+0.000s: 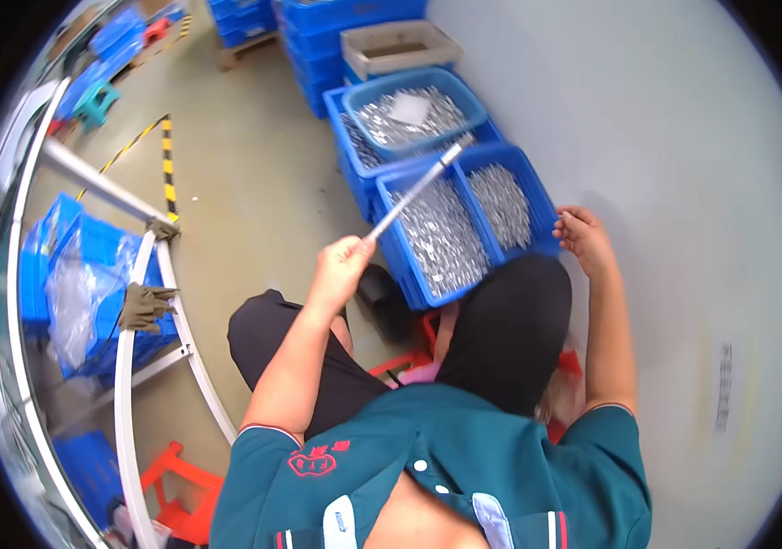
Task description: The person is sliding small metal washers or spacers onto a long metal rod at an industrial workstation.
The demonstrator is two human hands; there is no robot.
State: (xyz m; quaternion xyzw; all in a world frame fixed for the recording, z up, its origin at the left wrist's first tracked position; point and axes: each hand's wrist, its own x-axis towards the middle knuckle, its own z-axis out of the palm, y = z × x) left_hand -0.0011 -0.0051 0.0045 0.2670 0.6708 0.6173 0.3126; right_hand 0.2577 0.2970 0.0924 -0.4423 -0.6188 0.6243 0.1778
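Observation:
My left hand (pixel 340 267) is closed round the lower end of a slim silver rod (pixel 418 190), which slants up and to the right over a blue divided bin (pixel 402 291). Small shiny metal parts (pixel 446 240) fill the bin's left compartment, and similar parts (pixel 501 203) lie in its right one. Beside the bin's right rim is my right hand (pixel 585 240), its fingers curled together; whatever they may hold is too small to make out. Beyond the rod's far end, a light blue tub (pixel 473 84) holds more metal pieces and a white slip (pixel 410 109).
Behind the tub stand a beige tray (pixel 400 46) and stacked blue crates (pixel 304 55). A pale wall (pixel 665 137) rises on the right. To the left, a white metal frame (pixel 125 412) carries dark gloves (pixel 145 307), near blue crates with plastic film and a red stool (pixel 191 512).

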